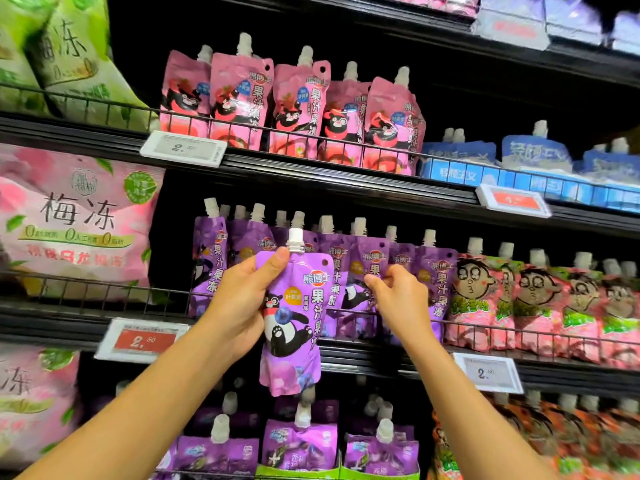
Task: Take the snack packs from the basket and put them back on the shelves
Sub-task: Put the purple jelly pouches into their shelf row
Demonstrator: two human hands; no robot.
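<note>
My left hand (242, 306) grips a purple pouch (294, 323) upright, just in front of the purple row (346, 268) on the middle shelf (381, 355). My right hand (398, 299), right of it, pinches a shelved pouch (375, 271) in that row.

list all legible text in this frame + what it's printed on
"熊博士", "果汁果冻": purple spout pouch held in the left hand.
"果汁果冻": purple pouches on the shelf, pinched by the right hand.
"果汁果冻": pink spout pouches.
"梅冻": large pink bag.
"2.50": white price tag.
"2.50": red price tag.
Blue pouches' print and other tags: too blurred.
</note>
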